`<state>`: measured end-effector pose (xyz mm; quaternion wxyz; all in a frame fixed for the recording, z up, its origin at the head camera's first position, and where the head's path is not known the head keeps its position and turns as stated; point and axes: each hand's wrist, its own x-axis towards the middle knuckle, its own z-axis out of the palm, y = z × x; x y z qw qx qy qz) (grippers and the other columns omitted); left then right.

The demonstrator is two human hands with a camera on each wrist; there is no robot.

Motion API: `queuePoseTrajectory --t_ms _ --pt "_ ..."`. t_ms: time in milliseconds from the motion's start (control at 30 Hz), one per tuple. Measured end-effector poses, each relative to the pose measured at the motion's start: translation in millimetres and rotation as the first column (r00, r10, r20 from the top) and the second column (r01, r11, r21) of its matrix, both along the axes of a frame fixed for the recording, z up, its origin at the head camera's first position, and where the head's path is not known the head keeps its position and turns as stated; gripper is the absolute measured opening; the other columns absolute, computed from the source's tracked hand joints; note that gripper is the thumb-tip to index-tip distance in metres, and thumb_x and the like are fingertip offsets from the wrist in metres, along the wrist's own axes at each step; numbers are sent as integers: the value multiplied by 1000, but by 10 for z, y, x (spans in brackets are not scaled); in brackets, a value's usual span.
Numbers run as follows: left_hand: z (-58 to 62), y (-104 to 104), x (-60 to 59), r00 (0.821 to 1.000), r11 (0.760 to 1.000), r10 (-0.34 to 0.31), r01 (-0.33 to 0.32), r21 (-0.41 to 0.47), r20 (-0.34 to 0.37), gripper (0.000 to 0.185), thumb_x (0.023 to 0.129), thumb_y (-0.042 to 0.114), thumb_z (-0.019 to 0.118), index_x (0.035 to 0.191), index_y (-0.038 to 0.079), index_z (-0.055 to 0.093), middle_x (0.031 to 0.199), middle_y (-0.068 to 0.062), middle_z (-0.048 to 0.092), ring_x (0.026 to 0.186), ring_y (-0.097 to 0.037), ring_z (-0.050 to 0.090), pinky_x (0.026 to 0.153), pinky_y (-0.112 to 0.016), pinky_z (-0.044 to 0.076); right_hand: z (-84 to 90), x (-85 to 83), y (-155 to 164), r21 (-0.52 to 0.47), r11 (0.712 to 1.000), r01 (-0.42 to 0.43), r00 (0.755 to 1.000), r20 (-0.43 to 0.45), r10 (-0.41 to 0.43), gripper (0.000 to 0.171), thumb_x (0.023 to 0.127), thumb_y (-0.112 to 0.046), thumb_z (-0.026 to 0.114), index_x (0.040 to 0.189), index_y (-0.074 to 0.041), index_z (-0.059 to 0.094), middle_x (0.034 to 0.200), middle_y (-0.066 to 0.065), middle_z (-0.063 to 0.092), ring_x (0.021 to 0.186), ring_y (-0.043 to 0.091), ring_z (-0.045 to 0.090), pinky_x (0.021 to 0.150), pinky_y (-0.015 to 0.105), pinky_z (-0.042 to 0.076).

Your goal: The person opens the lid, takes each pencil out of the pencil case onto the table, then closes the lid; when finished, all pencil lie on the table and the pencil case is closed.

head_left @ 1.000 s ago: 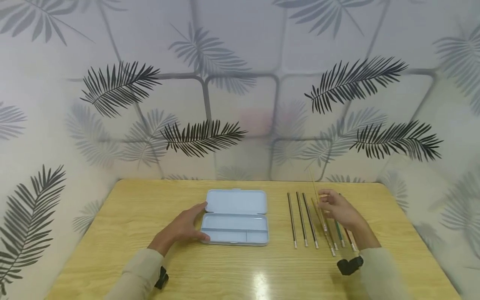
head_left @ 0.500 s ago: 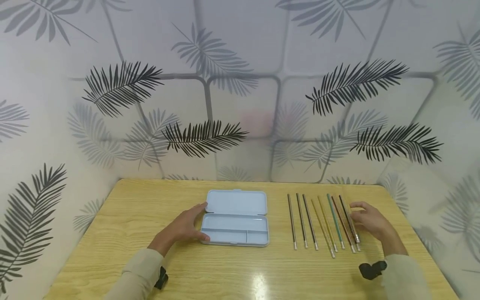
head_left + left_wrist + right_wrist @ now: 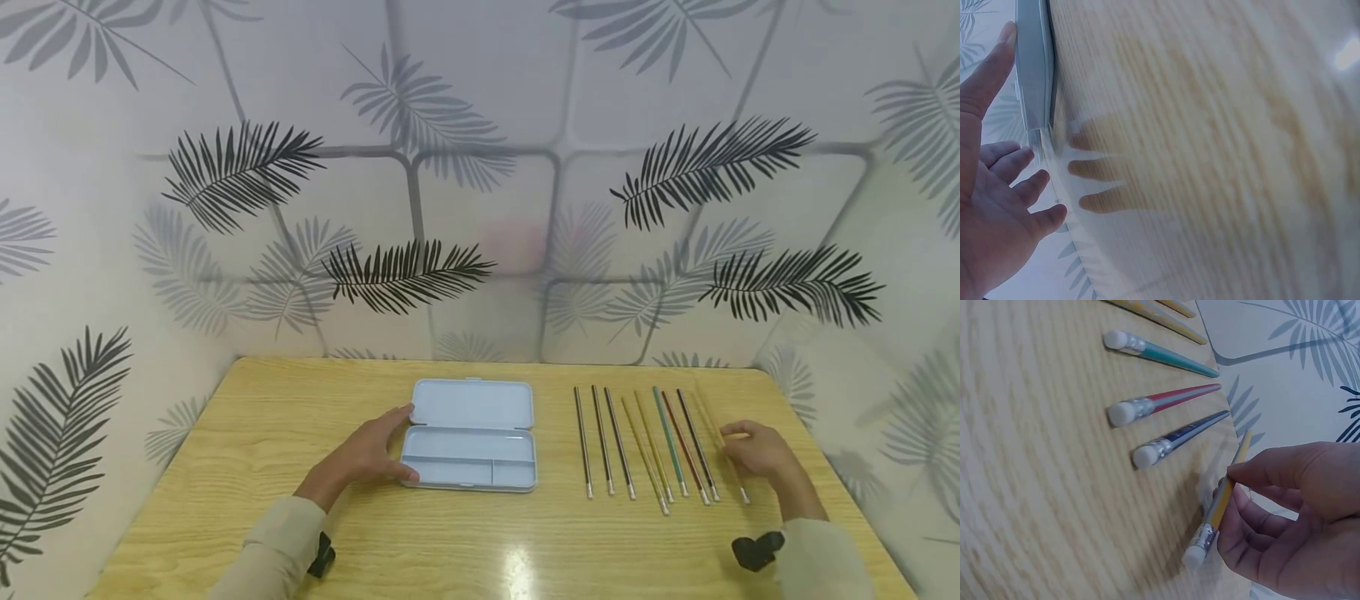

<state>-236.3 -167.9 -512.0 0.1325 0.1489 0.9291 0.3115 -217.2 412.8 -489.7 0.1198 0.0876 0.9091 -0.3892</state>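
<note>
My left hand (image 3: 363, 452) rests at the left edge of an open pale blue pencil case (image 3: 472, 446), thumb and a fingertip touching it. In the left wrist view that hand (image 3: 1004, 206) has its fingers spread beside the case (image 3: 1035, 62). My right hand (image 3: 761, 450) pinches a yellow pencil (image 3: 731, 462) at the right end of a row of pencils. The right wrist view shows the thumb and fingers of this hand (image 3: 1297, 506) around the yellow pencil (image 3: 1217, 509), its white eraser towards the camera. Nearest to it lies a dark blue pencil (image 3: 1185, 436).
Left of the held pencil lie a red pencil (image 3: 684, 446), a green pencil (image 3: 670, 437), two yellow ones and several dark pencils (image 3: 602, 437), side by side. The wooden table (image 3: 450, 542) ends at a leaf-patterned backdrop (image 3: 480, 200).
My right hand has carried the yellow pencil from above the middle of the row to the right, past the dark blue pencil, and lowered it. My left hand has stayed at the case.
</note>
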Motion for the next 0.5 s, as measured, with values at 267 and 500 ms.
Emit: queuePoseTrajectory --t_ms 267,500 --pt "6 8 6 1000 1000 -5 5 7 7 114 61 39 88 151 8 25 155 -14 28 144 -34 26 117 -49 26 -14 9 -33 114 993 14 1000 10 -15 47 84 -9 57 122 17 49 71 0 64 60 12 56 58 26 52" --pt "3 16 -1 1000 1000 -11 11 6 5 114 61 40 88 151 8 25 155 -14 28 144 -34 26 117 -49 26 17 -21 -103 226 974 27 999 -24 -23 44 80 -10 55 116 15 54 66 8 64 59 15 56 53 25 45"
